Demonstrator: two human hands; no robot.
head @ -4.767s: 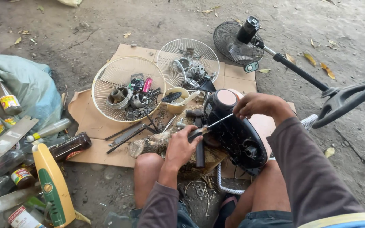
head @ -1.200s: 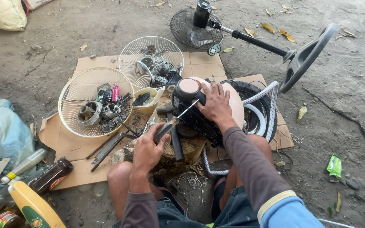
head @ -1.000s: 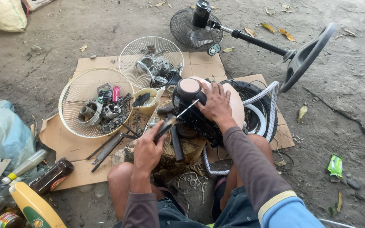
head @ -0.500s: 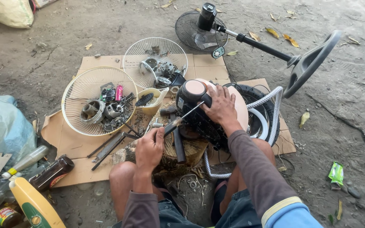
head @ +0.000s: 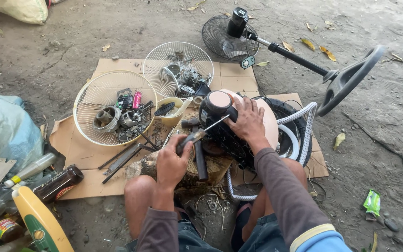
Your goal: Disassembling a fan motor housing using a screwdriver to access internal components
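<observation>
Brown corrugated cardboard (head: 82, 151) is lying flat on a dirt floor, serving as the landmark for a person crouching at its near edge. On its right part, a black fan motor housing (head: 220, 126) with a pale pink cap is sitting against a cream dome. The right hand (head: 247, 122) is pressing flat and open on that dome, steadying it. The left hand (head: 172, 163) is curling tight around the dark handle of a screwdriver (head: 201, 133), its thin metal shaft angling up to the housing; the tip is hidden there. On the cardboard's left part, two white wire fan guards (head: 113, 107) are cradling greasy metal parts, too jumbled to identify. Off its left edge, a brown glass bottle (head: 59, 182) with a red label is lying on its side, beside a yellow plastic bottle (head: 40, 224) with a green label, cut off by the frame. Beyond the far edge, a black stand fan (head: 232, 35) is lying toppled.
</observation>
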